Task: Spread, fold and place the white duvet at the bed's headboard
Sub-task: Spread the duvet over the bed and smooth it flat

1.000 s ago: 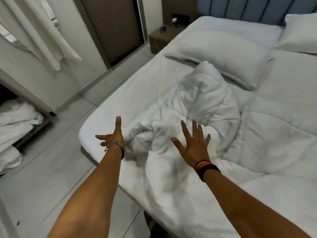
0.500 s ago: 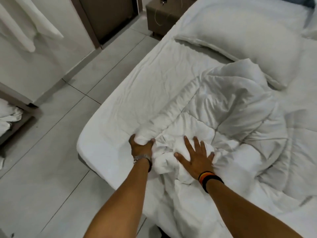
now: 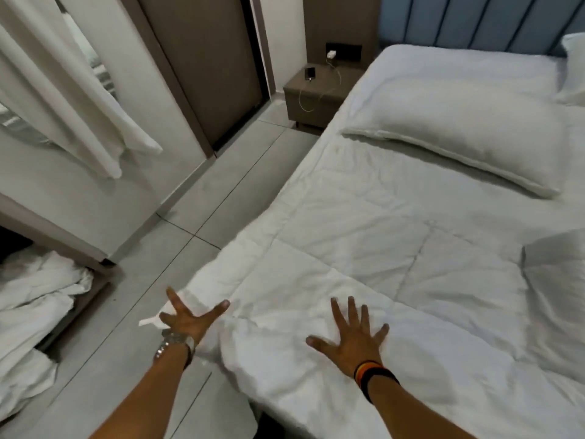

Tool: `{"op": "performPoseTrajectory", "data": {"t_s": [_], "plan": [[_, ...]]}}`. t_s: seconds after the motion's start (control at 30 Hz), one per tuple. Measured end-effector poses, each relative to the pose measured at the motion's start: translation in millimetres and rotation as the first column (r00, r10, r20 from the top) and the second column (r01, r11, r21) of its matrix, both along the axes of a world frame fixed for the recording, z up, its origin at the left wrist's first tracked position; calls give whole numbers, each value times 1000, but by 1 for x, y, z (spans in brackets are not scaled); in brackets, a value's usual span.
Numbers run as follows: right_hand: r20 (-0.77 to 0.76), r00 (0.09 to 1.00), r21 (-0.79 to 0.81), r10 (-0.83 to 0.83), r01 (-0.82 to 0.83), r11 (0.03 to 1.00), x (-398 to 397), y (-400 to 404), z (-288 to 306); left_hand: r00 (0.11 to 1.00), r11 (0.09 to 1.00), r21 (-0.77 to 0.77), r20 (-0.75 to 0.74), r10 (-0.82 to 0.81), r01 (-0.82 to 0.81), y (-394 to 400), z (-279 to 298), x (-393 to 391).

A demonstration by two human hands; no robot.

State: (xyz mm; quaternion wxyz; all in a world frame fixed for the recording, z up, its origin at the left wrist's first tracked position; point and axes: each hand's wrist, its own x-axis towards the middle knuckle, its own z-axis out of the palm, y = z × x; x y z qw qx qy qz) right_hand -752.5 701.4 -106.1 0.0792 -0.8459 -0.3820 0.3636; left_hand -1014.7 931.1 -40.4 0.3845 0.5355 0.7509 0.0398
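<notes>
The white duvet (image 3: 364, 267) lies spread nearly flat beneath and ahead of my fingers, quilted in large squares. One fold rises to the right of my fingers. Beyond them stands the blue headboard (image 3: 474, 23).

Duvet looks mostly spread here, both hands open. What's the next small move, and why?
Probably reach right and flatten the turned-over flap. The duvet lies flat near the left hand and right hand; that flap is the remaining unspread part in view.

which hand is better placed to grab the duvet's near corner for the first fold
Left. The left hand is spread right at the duvet corner overhanging the bed's edge; the right hand lies flat further in.
</notes>
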Motion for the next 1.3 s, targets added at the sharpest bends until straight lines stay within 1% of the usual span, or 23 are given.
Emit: {"op": "performPoseTrajectory", "data": {"t_s": [0.03, 0.1, 0.13, 0.17, 0.23, 0.3, 0.37, 0.43, 0.47, 0.5, 0.57, 0.63, 0.67, 0.73, 0.83, 0.87, 0.93, 0.97, 1.03, 1.07, 1.13, 1.2, 1.3], "plan": [[24, 999, 31, -44, 43, 999, 2, 20, -4, 998, 999, 4, -50, -44, 44, 20, -11, 13], [49, 989, 85, -140, 136, 987, 7, 64, -13, 976, 979, 61, -114, -185, 193, 68, -35, 47], [55, 980, 115, -192, 185, 976, 10, 85, -15, 956, 956, 92, -119, -267, 278, 89, -43, 69], [53, 968, 124, -244, 236, 964, 12, 110, -20, 932, 927, 105, -90, -351, 359, 114, -55, 91], [33, 945, 87, -324, 321, 943, 14, 155, -30, 883, 880, 115, 41, -468, 461, 157, -74, 130], [31, 923, 34, -383, 382, 924, 14, 191, -40, 836, 846, 82, 128, -534, 527, 184, -88, 162], [33, 900, -36, -434, 435, 900, 13, 214, -50, 781, 793, 59, 140, -608, 607, 201, -97, 193], [63, 889, -97, -453, 457, 884, 10, 223, -57, 720, 724, 105, 81, -689, 681, 204, -105, 217], [75, 890, -122, -450, 456, 881, 10, 222, -59, 706, 710, 115, 74, -704, 695, 200, -108, 225], [80, 888, -142, -452, 459, 877, 11, 223, -60, 702, 707, 103, 87, -707, 699, 197, -112, 232], [82, 881, -164, -466, 473, 866, 13, 226, -59, 720, 732, 37, 148, -677, 680, 197, -121, 241], [85, 869, -173, -487, 494, 852, 13, 229, -55, 750, 763, -51, 238, -617, 644, 205, -126, 244], [83, 856, -163, -510, 516, 841, 11, 232, -51, 760, 780, -67, 290, -582, 622, 215, -122, 246], [76, 828, -56, -556, 560, 826, 4, 243, -42, 764, 830, 19, 379, -521, 557, 242, -104, 246], [79, 801, 210, -593, 568, 795, -6, 281, -28, 762, 884, 259, 449, -466, 389, 294, -65, 231], [86, 801, 269, -592, 553, 788, -11, 297, -24, 767, 885, 319, 452, -456, 338, 309, -56, 218], [115, 833, 296, -541, 491, 819, -26, 321, -22, 801, 877, 372, 399, -446, 303, 329, -43, 183], [118, 859, 266, -498, 455, 850, -36, 328, -26, 832, 884, 336, 344, -436, 325, 335, -42, 164], [62, 877, 176, -476, 460, 870, -54, 328, -35, 858, 887, 172, 234, -458, 428, 344, -41, 139], [15, 861, 149, -508, 500, 853, -57, 326, -39, 844, 863, 104, 181, -505, 494, 348, -42, 138], [-81, 795, 129, -601, 606, 785, -59, 330, -39, 743, 748, 84, 80, -664, 659, 364, -36, 156], [-66, 753, 134, -655, 657, 742, -52, 333, -39, 623, 620, 154, 37, -782, 769, 374, -31, 193], [-38, 719, 137, -694, 691, 710, -35, 325, -32, 450, 451, 242, 60, -891, 859, 372, -23, 247]]}}
